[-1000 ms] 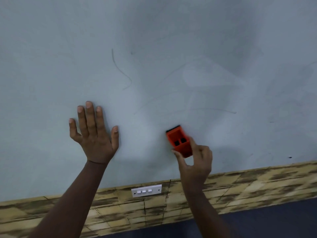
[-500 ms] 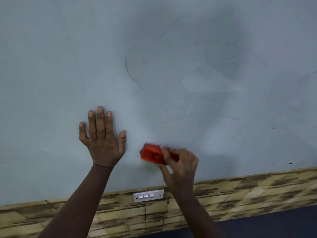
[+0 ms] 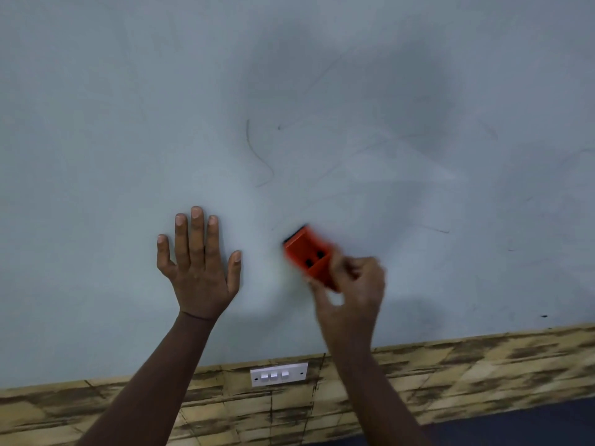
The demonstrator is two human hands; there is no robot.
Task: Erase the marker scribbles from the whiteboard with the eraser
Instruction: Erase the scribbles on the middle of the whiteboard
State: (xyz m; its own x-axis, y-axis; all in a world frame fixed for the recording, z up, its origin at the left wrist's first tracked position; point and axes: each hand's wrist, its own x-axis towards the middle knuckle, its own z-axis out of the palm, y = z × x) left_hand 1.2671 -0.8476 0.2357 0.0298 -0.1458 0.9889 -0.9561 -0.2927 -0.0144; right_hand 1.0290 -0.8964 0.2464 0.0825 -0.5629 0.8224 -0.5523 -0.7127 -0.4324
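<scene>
The pale whiteboard (image 3: 96, 123) fills most of the view. Thin marker scribbles (image 3: 260, 159) curve above its middle, with fainter strokes (image 3: 434, 229) to the right. My right hand (image 3: 351, 284) grips the orange eraser (image 3: 306, 252) against the board's lower middle; both are blurred by motion. The eraser's black pad faces the board. My left hand (image 3: 199, 268) presses flat on the board with fingers straight, a little left of the eraser.
Below the board runs a band of yellowish brick-patterned wall (image 3: 483, 365). A white switch plate (image 3: 278, 374) with three switches sits on it under the eraser. A small dark speck (image 3: 544, 316) marks the board at the lower right.
The eraser swept left along the board, then back right and tilted upright again. My left hand stayed flat on the board. Some faint strokes near the eraser have thinned.
</scene>
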